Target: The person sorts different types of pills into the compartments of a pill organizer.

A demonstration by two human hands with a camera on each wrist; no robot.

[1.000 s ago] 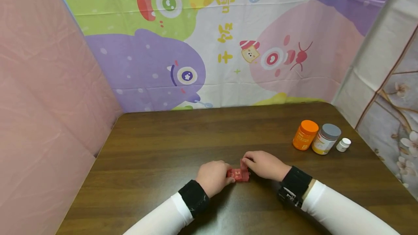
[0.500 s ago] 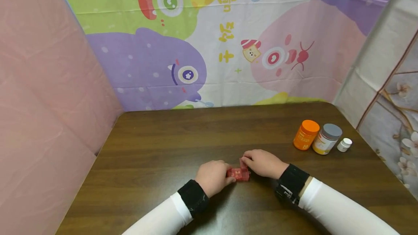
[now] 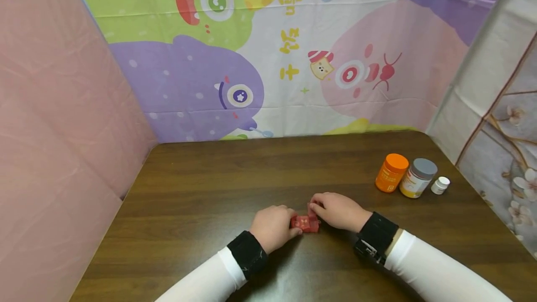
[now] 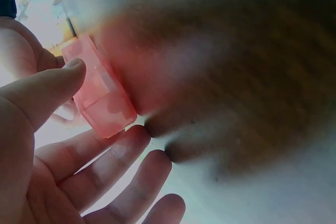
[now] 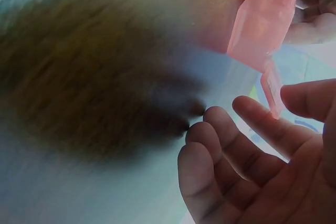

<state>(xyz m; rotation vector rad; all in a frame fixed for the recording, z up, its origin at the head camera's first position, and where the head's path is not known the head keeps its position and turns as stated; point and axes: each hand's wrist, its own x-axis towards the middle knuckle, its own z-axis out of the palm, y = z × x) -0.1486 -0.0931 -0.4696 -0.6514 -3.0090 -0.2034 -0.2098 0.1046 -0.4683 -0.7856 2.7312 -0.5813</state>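
On the table, in the head view, lies a small translucent red pill box point(image 3: 305, 223) with one lid raised at its right end. My left hand point(image 3: 271, 228) grips its left end, and the left wrist view shows the thumb along one side and fingertips at the other. The raised lid point(image 5: 271, 90) stands up from the box in the right wrist view. My right hand point(image 3: 339, 210) pinches that lid between thumb and index finger, its other fingers loosely bent. Inside the box, contents are too small to make out.
Toward the back right of the brown wooden table point(image 3: 218, 176) stand an orange bottle point(image 3: 391, 173), a grey-lidded jar point(image 3: 417, 178) and a small white bottle point(image 3: 440, 185). A printed cloth point(image 3: 289, 106) hangs behind the table's far edge.
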